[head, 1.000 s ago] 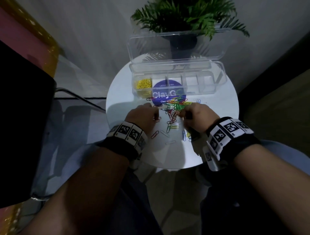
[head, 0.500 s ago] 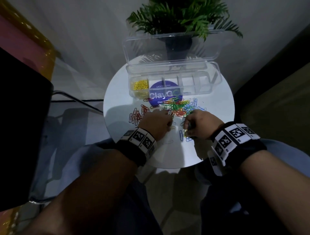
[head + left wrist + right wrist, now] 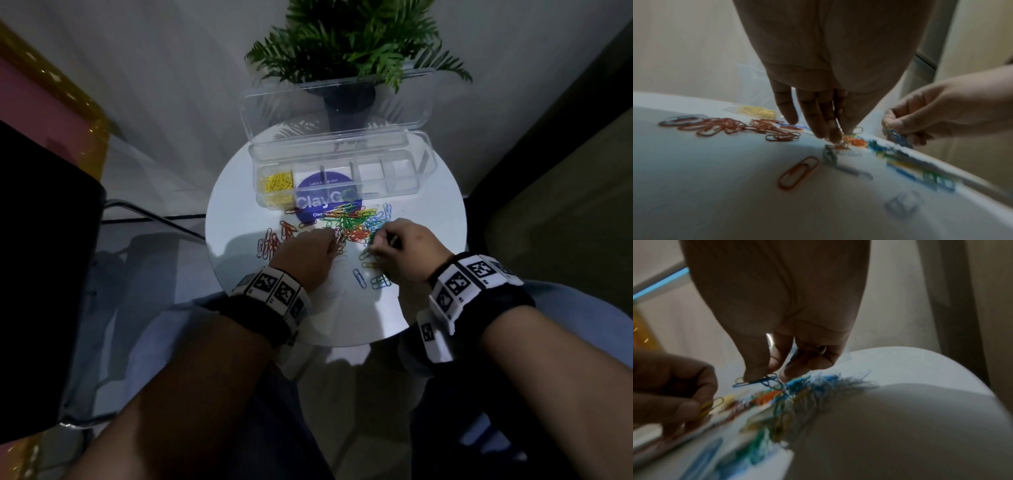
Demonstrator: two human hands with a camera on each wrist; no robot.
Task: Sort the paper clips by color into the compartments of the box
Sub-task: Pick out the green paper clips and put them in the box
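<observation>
A mixed pile of coloured paper clips (image 3: pixel 352 222) lies mid-table in front of the clear compartment box (image 3: pixel 342 161). Its leftmost compartment holds yellow clips (image 3: pixel 277 181). My left hand (image 3: pixel 329 240) points its fingertips (image 3: pixel 835 136) down into the pile's near edge and pinches a yellow clip (image 3: pixel 712 404). My right hand (image 3: pixel 376 240) hovers just above the pile's right side. Its thumb and forefinger (image 3: pixel 756 369) pinch a small tangle of blue clips (image 3: pixel 756 382), also seen from the left wrist as blue clips (image 3: pixel 899 139).
Red clips (image 3: pixel 274 240) are gathered left of my left hand on the round white table (image 3: pixel 239 205). A few blue clips (image 3: pixel 359 277) lie near the front edge. The box lid (image 3: pixel 335 99) stands open against a potted plant (image 3: pixel 349 41).
My left hand has shifted right, uncovering the red group. My right hand has come off the table with blue clips pinched in it.
</observation>
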